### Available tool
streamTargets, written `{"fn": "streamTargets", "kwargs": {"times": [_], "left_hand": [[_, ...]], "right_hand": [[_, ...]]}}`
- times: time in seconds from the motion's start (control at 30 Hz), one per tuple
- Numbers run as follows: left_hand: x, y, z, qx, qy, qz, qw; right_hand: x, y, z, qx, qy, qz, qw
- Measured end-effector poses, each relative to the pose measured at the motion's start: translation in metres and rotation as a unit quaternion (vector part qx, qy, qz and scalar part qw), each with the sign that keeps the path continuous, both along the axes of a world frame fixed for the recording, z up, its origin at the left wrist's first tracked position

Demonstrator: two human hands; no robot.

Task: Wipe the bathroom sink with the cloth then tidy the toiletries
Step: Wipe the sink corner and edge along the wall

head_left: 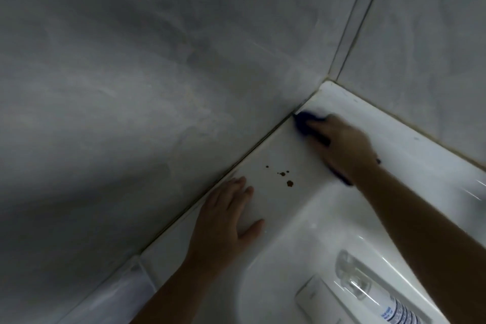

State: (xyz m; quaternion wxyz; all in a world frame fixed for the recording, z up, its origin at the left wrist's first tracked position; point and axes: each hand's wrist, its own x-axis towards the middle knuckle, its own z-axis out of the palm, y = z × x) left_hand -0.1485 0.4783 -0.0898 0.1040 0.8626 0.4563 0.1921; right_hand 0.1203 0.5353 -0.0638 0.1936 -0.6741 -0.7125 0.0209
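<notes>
Left hand (226, 218) at 6 o'clock, fingers spread flat on the sink (399, 129) ledge. Brown spots (283, 174) just beyond its fingertips. Right hand (342, 144) at 3 o'clock presses the cloth (303, 119) into the corner, fingers stretched out. Bottle (394, 310) in the basin, 5 o'clock.

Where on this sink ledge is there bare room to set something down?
Bare: the back ledge along the right wall, beyond the right hand and cloth. Between it and the left hand, only brown spots. Crowded: near rim, with bottle and white tube.
</notes>
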Motion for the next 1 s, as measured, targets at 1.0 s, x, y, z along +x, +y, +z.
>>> {"fn": "streamTargets", "kwargs": {"times": [1.0], "left_hand": [[-0.056, -0.047, 0.003, -0.056, -0.007, 0.033, 0.998]], "right_hand": [[-0.1, -0.069, -0.001, -0.03, 0.012, 0.199, 0.979]]}}
